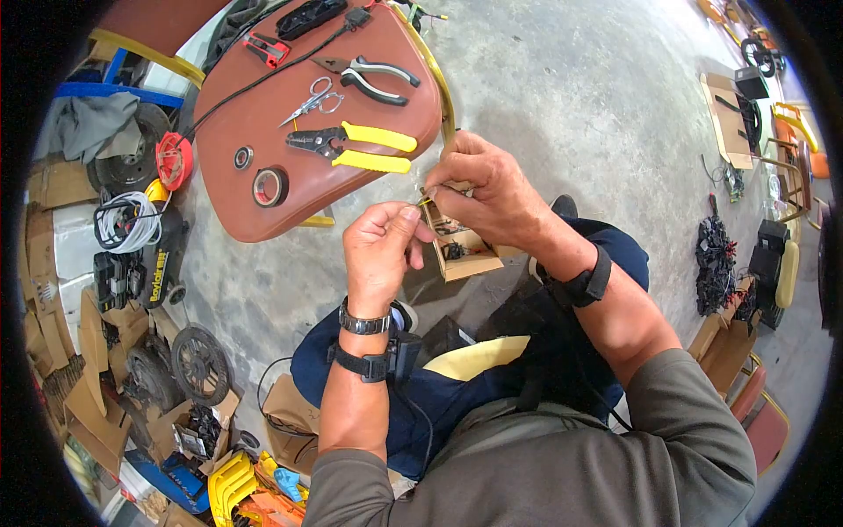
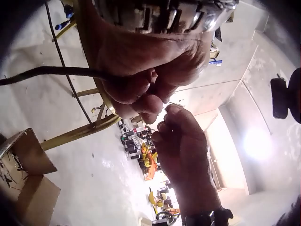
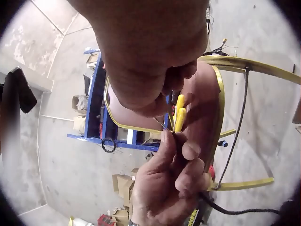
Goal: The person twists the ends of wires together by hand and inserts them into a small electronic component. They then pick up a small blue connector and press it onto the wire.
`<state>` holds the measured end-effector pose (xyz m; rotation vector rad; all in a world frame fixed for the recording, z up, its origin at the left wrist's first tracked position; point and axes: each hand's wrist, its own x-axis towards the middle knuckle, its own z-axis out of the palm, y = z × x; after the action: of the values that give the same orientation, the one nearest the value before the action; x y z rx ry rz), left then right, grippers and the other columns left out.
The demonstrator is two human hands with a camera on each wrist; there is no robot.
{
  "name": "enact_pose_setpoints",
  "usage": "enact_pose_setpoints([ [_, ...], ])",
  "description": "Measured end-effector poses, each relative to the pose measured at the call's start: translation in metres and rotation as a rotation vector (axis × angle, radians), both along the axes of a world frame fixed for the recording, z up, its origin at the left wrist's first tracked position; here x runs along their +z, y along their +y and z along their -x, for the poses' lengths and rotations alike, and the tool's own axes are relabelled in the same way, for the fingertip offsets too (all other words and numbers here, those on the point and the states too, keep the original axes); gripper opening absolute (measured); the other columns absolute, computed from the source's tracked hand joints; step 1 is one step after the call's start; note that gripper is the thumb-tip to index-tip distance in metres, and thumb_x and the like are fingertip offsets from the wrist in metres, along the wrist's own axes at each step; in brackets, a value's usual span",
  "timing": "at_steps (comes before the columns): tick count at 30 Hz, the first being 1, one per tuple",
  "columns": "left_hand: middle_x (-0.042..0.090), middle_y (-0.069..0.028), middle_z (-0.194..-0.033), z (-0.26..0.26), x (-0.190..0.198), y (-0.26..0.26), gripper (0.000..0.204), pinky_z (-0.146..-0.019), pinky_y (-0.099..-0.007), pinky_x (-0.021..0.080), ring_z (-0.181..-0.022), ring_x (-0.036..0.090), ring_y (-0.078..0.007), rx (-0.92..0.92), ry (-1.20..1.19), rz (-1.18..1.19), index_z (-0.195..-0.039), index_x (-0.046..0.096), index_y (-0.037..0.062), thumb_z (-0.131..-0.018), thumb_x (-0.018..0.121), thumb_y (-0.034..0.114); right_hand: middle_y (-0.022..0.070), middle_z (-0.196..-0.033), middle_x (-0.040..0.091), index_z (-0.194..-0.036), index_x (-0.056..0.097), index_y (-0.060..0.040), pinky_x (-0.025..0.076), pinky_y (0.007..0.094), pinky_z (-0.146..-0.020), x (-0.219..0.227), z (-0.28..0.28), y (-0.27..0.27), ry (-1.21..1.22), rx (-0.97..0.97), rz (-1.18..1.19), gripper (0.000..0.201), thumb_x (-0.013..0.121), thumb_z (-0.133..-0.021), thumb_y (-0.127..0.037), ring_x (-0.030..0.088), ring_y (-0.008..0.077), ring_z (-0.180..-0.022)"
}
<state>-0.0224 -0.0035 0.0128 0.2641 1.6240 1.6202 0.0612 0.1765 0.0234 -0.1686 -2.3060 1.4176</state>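
Observation:
Just past the near edge of a brown padded seat [image 1: 237, 211], two hands meet fingertip to fingertip. Between them shows a thin yellowish wire [image 1: 425, 202]. The left hand [image 1: 379, 250] pinches one end with thumb and index finger, and the right hand [image 1: 492, 189] pinches the other with curled fingers. A wire strand [image 3: 162, 123] bridges the fingertips in the right wrist view. A black cable [image 2: 47, 70] runs up to the left hand in the left wrist view. Nearest on the seat are yellow-handled wire strippers [image 1: 378, 147].
Also on the seat lie scissors [image 1: 318, 99], pliers [image 1: 378, 81], a red cutter [image 1: 266, 50], a larger tape roll [image 1: 270, 186] and a smaller roll [image 1: 243, 157]. An open cardboard box [image 1: 474, 266] stands on the floor below the hands. Wheels and cartons crowd the left.

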Motion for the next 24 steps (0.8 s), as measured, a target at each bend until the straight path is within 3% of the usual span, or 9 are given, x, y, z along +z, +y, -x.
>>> enact_pose_setpoints([
  [4,0.069,-0.0059,-0.074,-0.001,-0.001,0.0,0.018,-0.044,-0.019,0.038,-0.049,0.054,-0.0074,-0.039,0.056,0.037,-0.094,0.068,0.0021,-0.099,0.064,0.019,0.0063,-0.084,0.057,-0.089,0.071,-0.0046,0.048,0.0339,-0.072,-0.003,0.0,0.004,-0.006,0.015,-0.032,0.009,0.069,-0.08,-0.004,0.059,0.0202,-0.08],
  [14,0.066,-0.0032,-0.075,0.0,0.0,-0.003,0.01,-0.051,-0.0201,0.045,-0.058,0.056,-0.0061,-0.147,0.144,0.09,-0.101,0.067,0.0005,-0.095,0.067,0.009,0.0046,-0.084,0.061,-0.087,0.073,-0.0013,0.047,0.0299,-0.073,0.001,-0.002,0.012,-0.313,0.083,0.282,0.01,0.068,-0.08,-0.005,0.06,0.0146,-0.082],
  [22,0.064,-0.0019,-0.081,-0.001,0.006,-0.006,0.007,-0.056,-0.0222,0.047,-0.064,0.057,-0.0072,-0.177,0.242,0.03,-0.092,0.067,-0.0001,-0.087,0.072,0.001,0.0026,-0.085,0.067,-0.085,0.072,0.0008,0.05,0.0273,-0.077,0.009,-0.002,0.02,-0.546,0.1,0.528,0.01,0.067,-0.079,-0.005,0.062,0.011,-0.082],
  [24,0.064,-0.0018,-0.083,-0.002,0.006,-0.007,0.009,-0.058,-0.0226,0.047,-0.065,0.057,-0.0074,-0.184,0.277,0.008,-0.091,0.067,-0.0002,-0.085,0.074,-0.001,0.0024,-0.078,0.067,-0.085,0.073,0.0,0.049,0.0287,-0.067,0.001,-0.003,0.019,-0.474,0.111,0.525,0.013,0.069,-0.078,-0.01,0.06,0.0105,-0.073],
])
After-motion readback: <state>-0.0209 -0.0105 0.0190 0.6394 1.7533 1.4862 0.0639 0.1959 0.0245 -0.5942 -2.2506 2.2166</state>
